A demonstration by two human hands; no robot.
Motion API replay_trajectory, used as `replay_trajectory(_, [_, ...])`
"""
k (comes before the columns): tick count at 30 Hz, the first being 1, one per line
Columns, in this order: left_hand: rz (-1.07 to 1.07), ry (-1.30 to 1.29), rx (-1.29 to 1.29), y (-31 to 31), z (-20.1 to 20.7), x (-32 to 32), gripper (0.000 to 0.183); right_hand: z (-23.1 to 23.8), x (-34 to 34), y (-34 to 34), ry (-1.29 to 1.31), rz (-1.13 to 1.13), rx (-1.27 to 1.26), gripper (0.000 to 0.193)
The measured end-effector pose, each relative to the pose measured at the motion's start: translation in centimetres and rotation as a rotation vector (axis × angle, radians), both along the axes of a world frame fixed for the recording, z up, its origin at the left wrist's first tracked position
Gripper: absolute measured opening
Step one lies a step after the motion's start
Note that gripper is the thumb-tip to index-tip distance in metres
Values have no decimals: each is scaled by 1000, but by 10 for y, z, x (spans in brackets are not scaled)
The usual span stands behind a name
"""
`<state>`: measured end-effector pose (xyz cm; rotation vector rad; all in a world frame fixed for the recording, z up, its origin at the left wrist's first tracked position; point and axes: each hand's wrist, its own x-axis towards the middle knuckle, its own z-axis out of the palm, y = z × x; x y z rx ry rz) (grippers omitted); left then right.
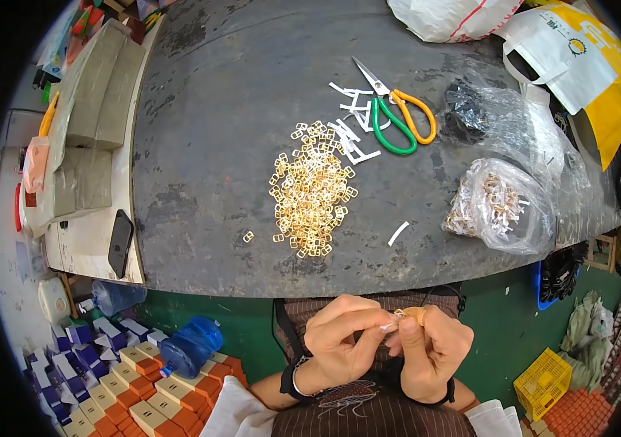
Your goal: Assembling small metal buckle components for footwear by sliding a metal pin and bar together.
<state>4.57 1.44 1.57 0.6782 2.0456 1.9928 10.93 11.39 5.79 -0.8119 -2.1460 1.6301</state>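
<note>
**Tip to tip, just short of the edge**

In the head view, we see the left hand [343, 341] and the right hand [436, 351] meet in front of the desk [201, 175], over the lap. A small gold-and-white piece [400, 314] sits between them: just right of the left fingers [363, 319], just left of the right fingers [413, 341], touching both, so neither hand is nearer. Both sets of fingers are narrow, pinched onto it; we cannot tell its long axis or which hand grips which part.

Beyond the fingers, away from the body, one white strip [399, 234] lies on the desk, its long axis slanting from near left to far right. The pile of gold buckles [310, 193] lies farther off and to the left, nearer the left hand. Past it are more white strips [356, 109] beside the scissors [404, 125]. The clear bag of gold-and-white pieces [504, 207] lies to the right, nearer the right hand.
</note>
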Motion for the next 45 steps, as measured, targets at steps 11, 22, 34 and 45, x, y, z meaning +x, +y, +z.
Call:
replay_trajectory(11, [-61, -58, 72, -4, -2, -8, 9, -2, -7, 2, 39, -5, -311, 21])
replay_trajectory(22, [151, 452, -68, 0, -11, -2, 23, -9, -2, -2, 104, -62, -63, 14])
replay_trajectory(34, [145, 447, -28, 4, -8, -2, 27, -12, -3, 3, 144, 15, 340, 11])
replay_trajectory(45, [168, 263, -107, 9, -1, 6, 18, -12, -2, 0, 121, 19, 356, 10])
